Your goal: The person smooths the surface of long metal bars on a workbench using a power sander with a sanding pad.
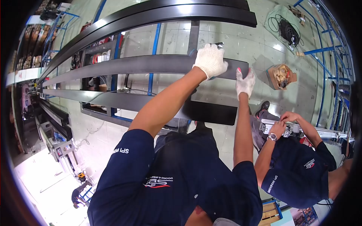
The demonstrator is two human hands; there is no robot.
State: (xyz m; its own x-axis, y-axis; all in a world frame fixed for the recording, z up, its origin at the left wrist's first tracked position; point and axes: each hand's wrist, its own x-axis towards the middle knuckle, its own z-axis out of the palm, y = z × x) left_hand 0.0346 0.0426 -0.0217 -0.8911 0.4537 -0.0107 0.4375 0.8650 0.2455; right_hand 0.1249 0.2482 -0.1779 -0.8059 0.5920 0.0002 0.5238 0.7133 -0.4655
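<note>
My left hand (210, 61), in a white knit glove, is closed above the middle dark bar (151, 64). A small dark piece shows past its fingertips, but what it holds is mostly hidden. At the right end of that bar is my right hand (245, 83), also gloved, with its thumb and fingers around the end corner. Something red shows at one fingertip. Farther out lies a wider black bar (181, 11), and nearer my body another dark bar (211, 112). All lie across a blue and grey frame (155, 41).
Right of me a co-worker (298, 169) handles a silver profile (269, 127) with both hands. An open cardboard box (281, 76) and coiled black cable (288, 33) lie on the floor. Blue racks (324, 49) stand at the right; another person (77, 194) is far lower left.
</note>
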